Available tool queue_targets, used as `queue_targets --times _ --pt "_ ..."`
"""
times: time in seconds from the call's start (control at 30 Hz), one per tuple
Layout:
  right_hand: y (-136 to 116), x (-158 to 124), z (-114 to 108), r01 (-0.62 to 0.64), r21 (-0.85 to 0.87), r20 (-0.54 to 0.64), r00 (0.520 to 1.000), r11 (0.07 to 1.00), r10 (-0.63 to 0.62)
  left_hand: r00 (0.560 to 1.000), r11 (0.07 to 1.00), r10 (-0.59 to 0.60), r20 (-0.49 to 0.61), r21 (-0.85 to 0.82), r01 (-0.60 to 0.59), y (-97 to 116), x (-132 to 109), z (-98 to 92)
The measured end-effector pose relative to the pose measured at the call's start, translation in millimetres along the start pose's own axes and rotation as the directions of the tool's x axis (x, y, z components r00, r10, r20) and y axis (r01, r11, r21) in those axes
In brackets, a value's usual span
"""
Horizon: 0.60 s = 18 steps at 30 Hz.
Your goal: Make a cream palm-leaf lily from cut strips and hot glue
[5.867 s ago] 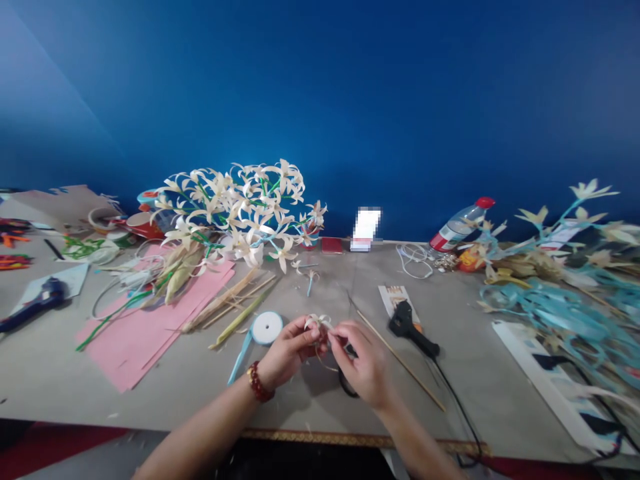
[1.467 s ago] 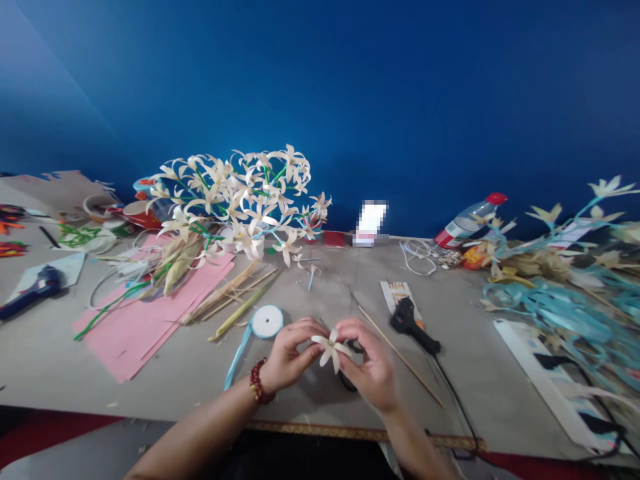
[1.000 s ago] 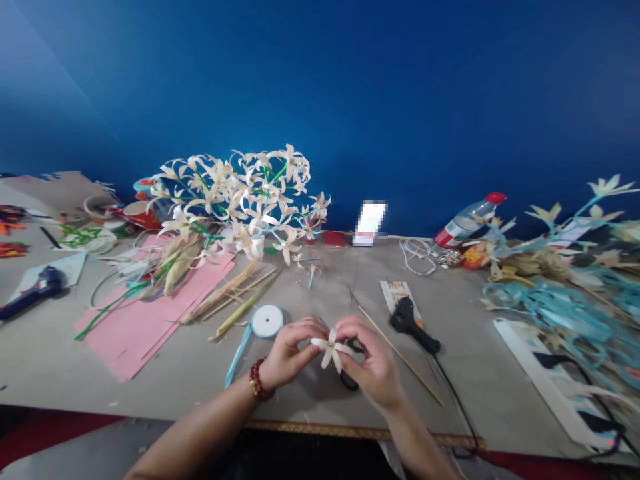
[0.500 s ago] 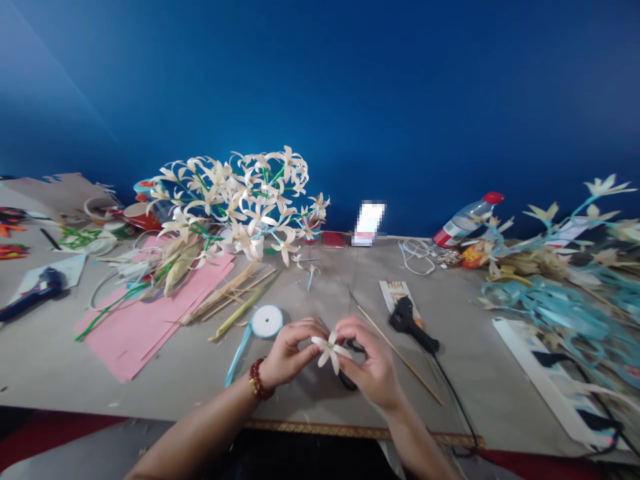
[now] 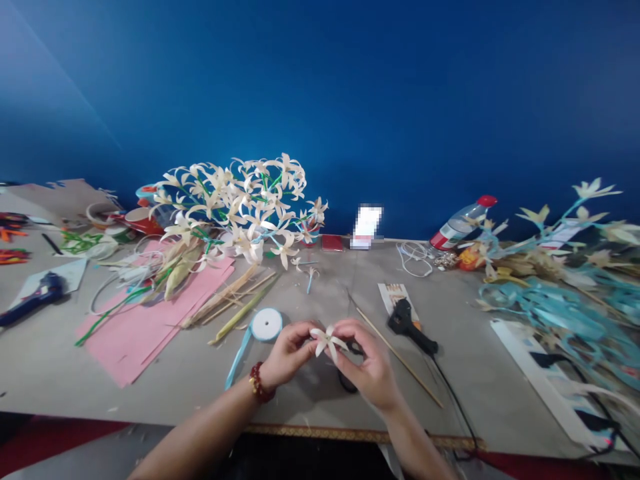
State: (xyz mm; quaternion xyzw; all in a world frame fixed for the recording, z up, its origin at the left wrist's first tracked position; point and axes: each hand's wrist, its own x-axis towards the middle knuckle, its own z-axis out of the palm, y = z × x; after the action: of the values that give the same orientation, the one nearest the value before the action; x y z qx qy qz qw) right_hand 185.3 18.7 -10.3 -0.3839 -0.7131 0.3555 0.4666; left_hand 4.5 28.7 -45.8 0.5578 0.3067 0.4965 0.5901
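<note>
A cream-white handmade flower (image 5: 329, 341) with several narrow petals is held between my two hands, low over the table. My left hand (image 5: 290, 353), with a dark red bead bracelet at the wrist, pinches it from the left. From the right, the thumb and fingers of my right hand (image 5: 370, 363) close on its petals. The flower's underside is hidden by my fingers. Black-handled scissors (image 5: 346, 381) lie partly covered beneath my right hand. A roll of light blue ribbon (image 5: 267, 325) lies just left of my hands, its loose end trailing toward me.
Right of my hands lie a thin wooden stick (image 5: 400, 353) and a black glue gun (image 5: 413, 327) with its cord. A white power strip (image 5: 540, 380) is farther right. Pink paper sheets (image 5: 130, 347) lie left. White flowers (image 5: 250, 207) and a bottle (image 5: 460, 227) stand behind.
The flower has tipped slightly, its petals now seen flatter and a little higher. Both hands keep their hold at nearly the same place. The view has shifted slightly.
</note>
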Motion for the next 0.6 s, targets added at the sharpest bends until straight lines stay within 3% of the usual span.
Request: queue_targets --times 0.1,0.2,0.6 --pt "6 -4 3 -0.1 0.027 -0.029 0.995 0.995 0.1 0.985 0.972 -0.148 -0.085 -0.195 0.129 -5 1 0.8" --pt "14 -8 9 -0.193 0.036 -0.067 0.979 0.981 0.195 0.975 0.935 -0.191 -0.112 -0.323 0.146 -7 3 1.8" --pt "20 -3 12 -0.262 0.065 -0.095 0.959 0.963 0.267 0.955 0.843 -0.285 -0.081 -0.495 0.21 -8 10 0.9"
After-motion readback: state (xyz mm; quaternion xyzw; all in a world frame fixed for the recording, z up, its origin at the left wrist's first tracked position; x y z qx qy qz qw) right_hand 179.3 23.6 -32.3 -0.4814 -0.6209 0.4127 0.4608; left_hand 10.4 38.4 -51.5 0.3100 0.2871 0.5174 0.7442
